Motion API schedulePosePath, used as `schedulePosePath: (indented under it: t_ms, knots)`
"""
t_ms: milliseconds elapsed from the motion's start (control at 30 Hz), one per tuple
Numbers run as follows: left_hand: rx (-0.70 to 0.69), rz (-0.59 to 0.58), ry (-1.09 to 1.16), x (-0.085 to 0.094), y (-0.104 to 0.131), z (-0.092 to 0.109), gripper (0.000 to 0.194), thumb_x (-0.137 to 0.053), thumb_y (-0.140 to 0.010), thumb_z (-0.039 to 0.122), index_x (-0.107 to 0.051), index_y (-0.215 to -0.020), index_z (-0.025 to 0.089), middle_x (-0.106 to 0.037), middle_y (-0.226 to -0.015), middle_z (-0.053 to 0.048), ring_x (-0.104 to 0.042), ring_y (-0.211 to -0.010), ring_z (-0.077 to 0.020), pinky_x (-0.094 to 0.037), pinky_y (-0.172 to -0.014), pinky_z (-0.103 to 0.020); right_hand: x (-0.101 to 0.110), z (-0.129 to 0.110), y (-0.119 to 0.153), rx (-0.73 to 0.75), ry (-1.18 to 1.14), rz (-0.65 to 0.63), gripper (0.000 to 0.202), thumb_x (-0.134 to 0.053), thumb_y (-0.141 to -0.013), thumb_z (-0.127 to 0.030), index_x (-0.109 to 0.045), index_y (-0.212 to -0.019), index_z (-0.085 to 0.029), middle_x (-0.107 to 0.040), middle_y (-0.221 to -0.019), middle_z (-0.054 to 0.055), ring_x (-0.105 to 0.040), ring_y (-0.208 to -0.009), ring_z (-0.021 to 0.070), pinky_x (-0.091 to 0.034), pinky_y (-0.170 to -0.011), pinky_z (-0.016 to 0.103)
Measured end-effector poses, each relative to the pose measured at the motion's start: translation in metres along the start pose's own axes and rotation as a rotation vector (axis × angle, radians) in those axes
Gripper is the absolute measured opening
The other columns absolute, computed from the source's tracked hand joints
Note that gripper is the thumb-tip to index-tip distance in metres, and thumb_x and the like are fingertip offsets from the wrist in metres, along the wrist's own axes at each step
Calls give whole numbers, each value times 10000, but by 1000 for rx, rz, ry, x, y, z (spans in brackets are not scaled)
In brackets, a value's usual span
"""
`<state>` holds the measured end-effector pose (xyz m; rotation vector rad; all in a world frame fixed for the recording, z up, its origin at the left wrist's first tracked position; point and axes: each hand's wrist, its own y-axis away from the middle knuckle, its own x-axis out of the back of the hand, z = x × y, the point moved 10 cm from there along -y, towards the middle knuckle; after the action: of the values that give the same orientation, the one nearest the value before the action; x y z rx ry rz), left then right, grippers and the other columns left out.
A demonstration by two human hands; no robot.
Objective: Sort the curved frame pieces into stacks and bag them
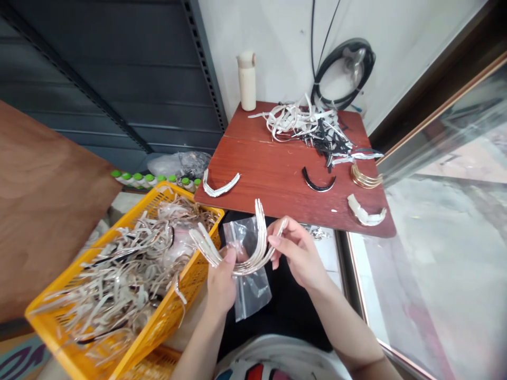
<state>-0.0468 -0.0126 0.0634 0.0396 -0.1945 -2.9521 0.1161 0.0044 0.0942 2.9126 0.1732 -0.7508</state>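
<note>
Several curved white-and-metallic bands (250,264) are nested together in a U shape above my lap. My left hand (223,279) is closed around their lower left part, its thumb on top. With fingers pinched, my right hand (295,250) holds the upper right end of one band, which stands a little apart from the others. Behind and below the bands is a clear plastic bag (253,293), partly covered by my left hand and the bands. Whether my left hand also grips the bag is hard to tell.
A yellow crate (190,285) full of similar bands stands at the left. On the red-brown table (261,169) lie a white bundle (221,190), a black band (319,187), gold bands (365,178), a tangled pile (297,124) and a cream bottle (247,82). Glass (447,237) borders the right.
</note>
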Motion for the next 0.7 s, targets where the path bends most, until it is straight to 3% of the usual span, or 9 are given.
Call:
schedulePosePath:
  t_ms: [100, 267, 500, 600, 700]
  knots:
    - [-44, -45, -7, -6, 1, 12, 488, -572, -786, 604, -603, -525, 192, -596, -541, -27, -554, -515, -173, -484, -521, -298, -4, 2, -2, -21, -13, -27, 308, -796, -767, -349, -532, -749, -192, -602, -763, -37, -531, -498, 61, -478, -400, 168]
    - [-116, -20, -118, -7, 1, 33, 451, -548, -784, 552, -599, -485, 217, -600, -517, -32, -560, -517, -184, -491, -530, -301, -1, 3, -3, 13, 28, 23, 342, -815, -749, -321, -497, -732, -196, -602, -754, -49, -518, -472, 49, -472, -391, 160]
    - [-140, -19, -168, -3, -1, 30, 432, -515, -794, 500, -608, -477, 221, -621, -537, -42, -566, -535, -187, -490, -548, -295, 3, 2, -3, 39, 92, 63, 353, -810, -752, -328, -477, -766, -210, -579, -738, -59, -504, -478, 54, -480, -397, 168]
    - [-136, -44, -148, 0, -3, 20, 434, -519, -821, 498, -623, -516, 207, -619, -560, -37, -571, -553, -181, -487, -566, -287, 7, -4, -4, 89, 198, 75, 362, -790, -772, -352, -492, -944, -241, -602, -773, -54, -538, -522, 81, -520, -453, 204]
    - [-115, -125, -151, -1, -6, 10, 413, -537, -847, 481, -642, -575, 189, -626, -598, -31, -580, -582, -173, -479, -582, -273, 5, -34, 0, 332, 555, 109, 578, -767, -791, -354, -442, -1261, -269, -618, -1176, 78, -654, -910, 188, -598, -760, 362]
